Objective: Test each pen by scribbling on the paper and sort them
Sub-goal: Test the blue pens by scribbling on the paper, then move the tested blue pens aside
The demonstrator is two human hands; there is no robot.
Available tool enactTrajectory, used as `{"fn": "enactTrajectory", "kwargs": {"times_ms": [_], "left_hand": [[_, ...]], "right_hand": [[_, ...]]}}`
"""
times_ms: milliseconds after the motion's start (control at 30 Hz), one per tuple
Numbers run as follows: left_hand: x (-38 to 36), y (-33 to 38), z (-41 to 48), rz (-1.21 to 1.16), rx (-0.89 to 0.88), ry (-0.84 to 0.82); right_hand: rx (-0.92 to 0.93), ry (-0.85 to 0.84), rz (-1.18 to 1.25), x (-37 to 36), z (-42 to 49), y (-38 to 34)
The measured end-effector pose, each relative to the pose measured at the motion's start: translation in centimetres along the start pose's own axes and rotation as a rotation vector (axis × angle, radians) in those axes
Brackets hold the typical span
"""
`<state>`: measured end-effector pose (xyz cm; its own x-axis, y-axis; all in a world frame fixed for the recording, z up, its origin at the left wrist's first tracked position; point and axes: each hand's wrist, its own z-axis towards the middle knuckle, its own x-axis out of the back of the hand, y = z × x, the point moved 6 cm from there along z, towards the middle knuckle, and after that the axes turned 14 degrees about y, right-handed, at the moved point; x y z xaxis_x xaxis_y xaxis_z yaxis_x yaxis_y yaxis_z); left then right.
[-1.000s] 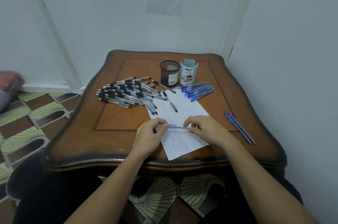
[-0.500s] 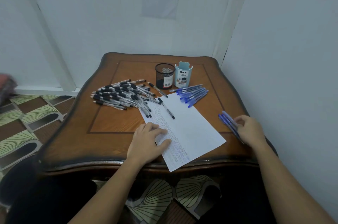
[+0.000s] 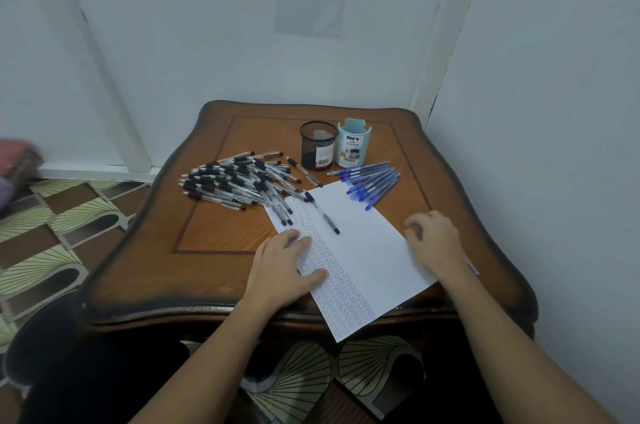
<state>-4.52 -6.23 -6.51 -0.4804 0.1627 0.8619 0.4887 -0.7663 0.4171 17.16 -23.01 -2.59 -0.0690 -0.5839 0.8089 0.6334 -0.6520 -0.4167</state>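
Your left hand [image 3: 287, 266] lies flat on the paper [image 3: 363, 250], fingers straight and pressing on its scribbled left side. Your right hand [image 3: 437, 240] is at the paper's right edge, fingers loosely curled and spread, with nothing visible in its grasp; it is slightly blurred. The paper sits skewed on the wooden surface [image 3: 214, 271], its near corner hanging over the front edge. One black pen [image 3: 322, 212] lies on the sheet's upper part, apart from both of your hands. A pile of black pens [image 3: 235, 181] spreads to the left of the paper's far corner, some overlapping it. A group of blue pens [image 3: 372, 183] lies at the far right corner. Behind them stand a black mesh cup [image 3: 318, 145] and a light blue organizer [image 3: 353, 146], side by side.
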Motion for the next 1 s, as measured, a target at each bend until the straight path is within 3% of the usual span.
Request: {"fn": "enactTrajectory", "kwargs": {"times_ms": [100,233,667,1000], "left_hand": [[0.2,-0.5,0.4,0.032,-0.038,-0.040],[0.2,-1.2,0.5,0.039,-0.103,-0.068],[0.0,-1.7,0.4,0.029,-0.166,0.014],[0.1,-1.7,0.6,0.019,-0.163,0.049]], "right_hand": [[0.117,-0.174,0.114,-3.4,-0.3,-4.6],[0.134,-0.269,0.185,-6.8,0.2,-10.0],[-0.049,-0.286,0.340,-12.3,3.0,-17.2],[-0.047,-0.354,0.394,-14.6,4.4,-19.4]]}}
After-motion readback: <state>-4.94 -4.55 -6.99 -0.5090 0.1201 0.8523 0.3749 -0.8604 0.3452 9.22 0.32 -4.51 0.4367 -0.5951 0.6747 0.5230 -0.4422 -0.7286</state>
